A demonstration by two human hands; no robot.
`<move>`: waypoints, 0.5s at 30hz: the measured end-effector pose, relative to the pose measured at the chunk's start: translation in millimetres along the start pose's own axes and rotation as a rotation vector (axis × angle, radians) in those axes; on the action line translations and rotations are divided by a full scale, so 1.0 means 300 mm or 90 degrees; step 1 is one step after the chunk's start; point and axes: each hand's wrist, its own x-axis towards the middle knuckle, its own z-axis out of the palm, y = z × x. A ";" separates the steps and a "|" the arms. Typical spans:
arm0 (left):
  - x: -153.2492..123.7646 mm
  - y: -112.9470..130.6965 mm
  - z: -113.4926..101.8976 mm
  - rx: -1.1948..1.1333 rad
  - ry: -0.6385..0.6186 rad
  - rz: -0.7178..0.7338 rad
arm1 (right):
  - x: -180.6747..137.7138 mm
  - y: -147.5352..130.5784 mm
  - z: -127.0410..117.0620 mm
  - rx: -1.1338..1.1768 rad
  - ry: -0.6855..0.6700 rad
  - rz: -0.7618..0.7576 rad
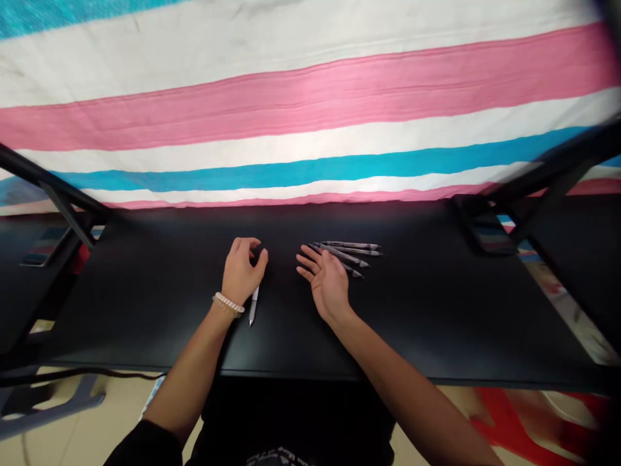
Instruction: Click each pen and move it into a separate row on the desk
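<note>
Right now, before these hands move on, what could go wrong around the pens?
The left hand sits against the lone pale pen, so a shift could nudge or roll it. The right hand's fingers lie beside the fanned dark pens, and a careless sweep could scatter them.

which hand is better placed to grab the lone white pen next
Left: the left hand rests right beside the lone white pen, while the right hand lies farther off, open by the fanned pens.
</note>
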 end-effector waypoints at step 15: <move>-0.020 0.026 0.026 -0.322 -0.089 -0.077 | -0.078 0.015 0.022 -0.568 -0.312 -0.199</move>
